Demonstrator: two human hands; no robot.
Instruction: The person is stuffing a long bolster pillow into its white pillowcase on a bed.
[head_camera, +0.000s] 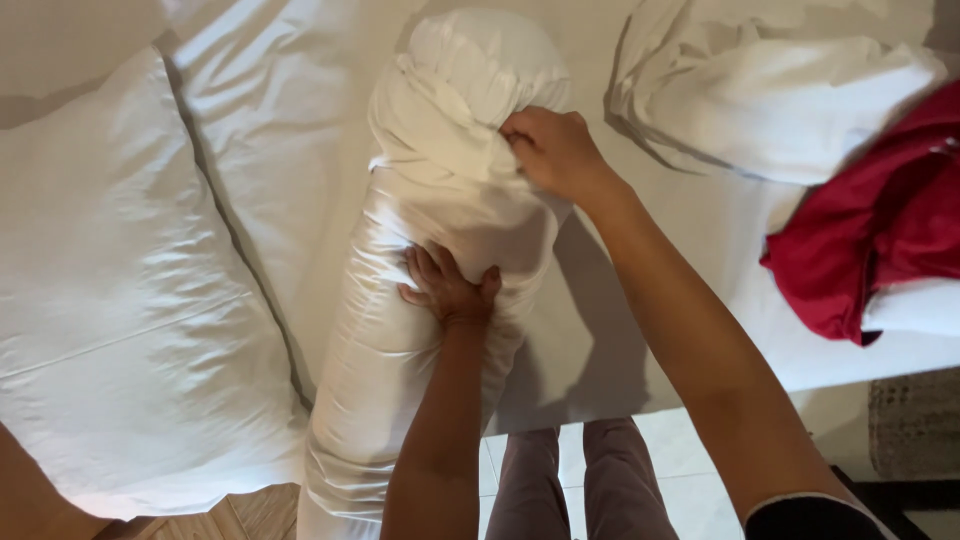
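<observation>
At twelve o'clock, right hand (550, 150) pinches bunched pillowcase (470, 110); left hand (447, 288), fingers spread, presses pillow (400, 350); weak pinch risks case slipping back.

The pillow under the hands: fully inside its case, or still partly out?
Partly out. The pillow bulges bare beyond the bunched edge of the pillowcase, which the right hand grips; the left hand presses the covered part.

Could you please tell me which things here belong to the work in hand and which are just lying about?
In hand:
- long white bolster pillow, standing on end against the bed
- its bunched white cover
- left hand, pressed flat on it
- right hand, fingers gripping the cover

Lying about:
- flat white pillow
- crumpled white sheet
- red cloth
</observation>
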